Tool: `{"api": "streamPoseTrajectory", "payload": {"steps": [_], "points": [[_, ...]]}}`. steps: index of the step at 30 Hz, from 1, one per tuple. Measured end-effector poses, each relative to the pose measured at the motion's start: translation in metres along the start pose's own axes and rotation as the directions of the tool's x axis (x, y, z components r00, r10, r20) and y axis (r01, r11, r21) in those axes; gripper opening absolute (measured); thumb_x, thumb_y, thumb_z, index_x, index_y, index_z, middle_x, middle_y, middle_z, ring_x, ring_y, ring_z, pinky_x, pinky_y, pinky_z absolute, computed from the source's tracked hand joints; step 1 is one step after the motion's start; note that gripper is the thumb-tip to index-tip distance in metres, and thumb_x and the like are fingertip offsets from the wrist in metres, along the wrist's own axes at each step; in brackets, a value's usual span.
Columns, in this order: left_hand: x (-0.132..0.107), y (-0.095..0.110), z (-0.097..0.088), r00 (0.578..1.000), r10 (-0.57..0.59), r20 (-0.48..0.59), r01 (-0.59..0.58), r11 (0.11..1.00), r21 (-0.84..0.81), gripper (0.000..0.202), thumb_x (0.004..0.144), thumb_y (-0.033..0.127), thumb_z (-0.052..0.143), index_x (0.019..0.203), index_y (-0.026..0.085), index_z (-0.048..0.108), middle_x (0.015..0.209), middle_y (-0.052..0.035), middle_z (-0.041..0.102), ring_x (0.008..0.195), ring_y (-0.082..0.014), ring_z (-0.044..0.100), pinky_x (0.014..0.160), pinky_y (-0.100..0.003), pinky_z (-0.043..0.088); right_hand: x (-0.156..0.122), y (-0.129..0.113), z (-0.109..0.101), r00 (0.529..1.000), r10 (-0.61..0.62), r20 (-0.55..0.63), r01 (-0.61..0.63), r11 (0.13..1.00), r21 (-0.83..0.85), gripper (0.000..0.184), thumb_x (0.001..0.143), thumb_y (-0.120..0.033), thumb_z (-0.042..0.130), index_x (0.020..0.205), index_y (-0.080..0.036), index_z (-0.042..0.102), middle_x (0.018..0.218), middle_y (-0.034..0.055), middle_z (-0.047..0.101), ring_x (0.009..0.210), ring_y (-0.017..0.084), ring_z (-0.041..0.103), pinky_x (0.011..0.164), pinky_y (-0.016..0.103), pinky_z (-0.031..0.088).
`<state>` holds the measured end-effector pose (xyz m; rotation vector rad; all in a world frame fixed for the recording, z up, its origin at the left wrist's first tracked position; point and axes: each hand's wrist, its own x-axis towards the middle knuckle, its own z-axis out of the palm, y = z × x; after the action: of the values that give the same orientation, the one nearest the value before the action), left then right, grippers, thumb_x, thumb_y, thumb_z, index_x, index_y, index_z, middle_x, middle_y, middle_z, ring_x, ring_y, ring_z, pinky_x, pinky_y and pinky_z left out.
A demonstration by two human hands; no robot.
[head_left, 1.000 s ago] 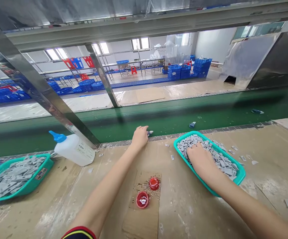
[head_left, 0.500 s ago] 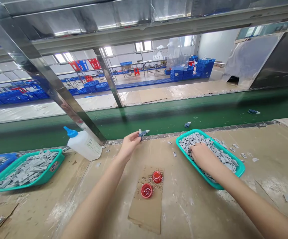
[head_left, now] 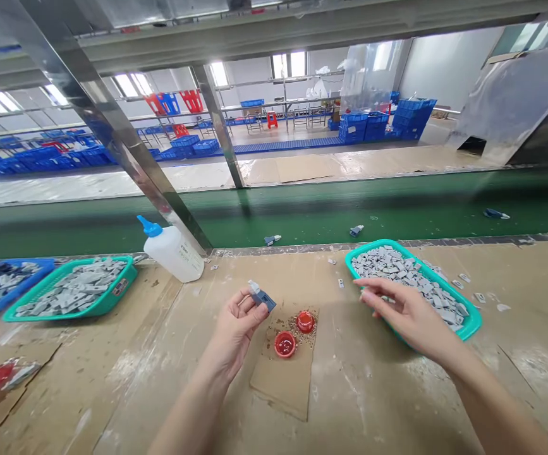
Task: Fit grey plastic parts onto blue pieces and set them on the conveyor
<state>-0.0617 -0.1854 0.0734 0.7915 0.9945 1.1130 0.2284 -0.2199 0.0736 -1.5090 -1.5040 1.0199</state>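
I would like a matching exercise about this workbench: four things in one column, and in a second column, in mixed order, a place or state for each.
1. left hand
2. right hand
3. white plastic bottle
4. two red cups

A. on a piece of cardboard
B. holding a small blue part
C. beside the green conveyor belt
D. above a teal basket of grey pieces

Right pairs: 1-B, 2-D, 3-C, 4-A.
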Motion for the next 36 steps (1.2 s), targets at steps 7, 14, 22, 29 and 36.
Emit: {"api": "streamPoseTrajectory", "payload": {"steps": [7,14,22,29,36], "points": [[-0.002,-0.007,0.0,0.996,0.062,-0.056,-0.057,0.993,0.102,0.034,0.06,0.018,0.08,0.086,0.017,0.059,0.087,-0.0024,0.069,0.082,-0.0113,0.064,0.076,-0.019,0.048,-0.004,-0.01,0.057,0.981,0.146,0.129,-0.182,0.921,0.345,0.025,0.071,-0.042,0.069,0.075,-0.018,0.066,0.074,0.0047,0.067,0.069,0.017,0.06,0.06,0.027,0.047],[-0.005,-0.011,0.005,0.996,0.066,-0.055,-0.057,0.987,0.153,0.032,0.058,0.02,0.08,0.081,0.017,0.059,0.086,-0.0045,0.07,0.083,-0.0163,0.065,0.079,-0.027,0.049,0.004,0.0,0.087,0.969,0.241,0.056,-0.243,0.88,0.409,0.036,0.068,-0.05,0.069,0.075,-0.014,0.065,0.066,0.004,0.065,0.062,0.015,0.056,0.055,0.024,0.042],[-0.005,-0.017,0.004,0.998,0.059,-0.021,-0.054,0.977,0.204,0.035,0.057,0.02,0.08,0.083,0.017,0.057,0.088,-0.0068,0.072,0.084,-0.0196,0.067,0.078,-0.029,0.052,0.006,0.007,0.099,0.953,0.275,0.129,-0.303,0.846,0.438,0.039,0.068,-0.05,0.07,0.079,-0.013,0.063,0.07,0.0086,0.07,0.06,0.015,0.058,0.056,0.025,0.042],[-0.006,-0.018,0.008,0.997,0.067,-0.031,-0.058,0.97,0.236,0.036,0.054,0.02,0.082,0.082,0.016,0.058,0.091,-0.0097,0.073,0.086,-0.0238,0.068,0.08,-0.036,0.054,0.006,0.006,0.095,0.951,0.283,0.124,-0.309,0.843,0.441,0.037,0.067,-0.049,0.071,0.077,-0.014,0.063,0.069,0.0077,0.07,0.063,0.017,0.059,0.056,0.025,0.041],[-0.014,-0.026,0.019,0.995,0.081,-0.057,-0.062,0.958,0.28,0.034,0.052,0.017,0.082,0.076,0.018,0.057,0.082,-0.0058,0.074,0.08,-0.0222,0.07,0.075,-0.032,0.058,-0.006,-0.012,0.088,0.953,0.226,0.203,-0.304,0.748,0.59,0.025,0.074,-0.039,0.07,0.077,-0.016,0.061,0.072,0.0041,0.069,0.062,0.01,0.054,0.055,0.019,0.036]]}}
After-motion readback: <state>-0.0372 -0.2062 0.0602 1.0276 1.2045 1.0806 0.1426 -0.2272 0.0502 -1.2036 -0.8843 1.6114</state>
